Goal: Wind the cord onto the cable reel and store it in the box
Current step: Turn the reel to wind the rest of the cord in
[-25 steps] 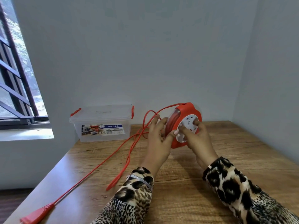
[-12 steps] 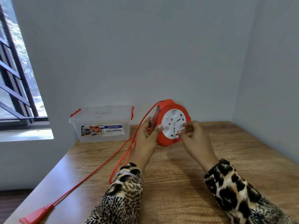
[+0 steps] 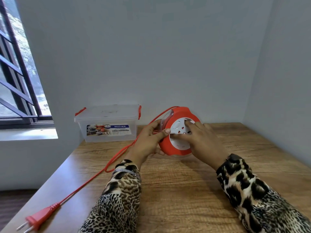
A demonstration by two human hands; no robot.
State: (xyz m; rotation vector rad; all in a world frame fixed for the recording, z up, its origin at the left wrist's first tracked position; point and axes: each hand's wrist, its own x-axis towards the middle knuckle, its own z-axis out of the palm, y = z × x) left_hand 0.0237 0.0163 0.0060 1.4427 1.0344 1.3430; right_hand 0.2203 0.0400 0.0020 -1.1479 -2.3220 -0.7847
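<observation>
At the centre of the frame, a round red plastic cable reel with a white socket face (image 3: 178, 132) is held on edge above the wooden table (image 3: 185, 190), gripped at its left rim by the left hand (image 3: 149, 140) while the right hand's (image 3: 203, 140) fingers are pressed on the white face. A red cord (image 3: 117, 158) is trailed from the reel's top down to a two-pin red plug (image 3: 37, 219) at lower left. A lidded clear plastic box with red clips (image 3: 107, 125) is seen behind, left of centre, against the wall.

"MULTI-BOX" on the box (image 3: 107, 122) label
</observation>
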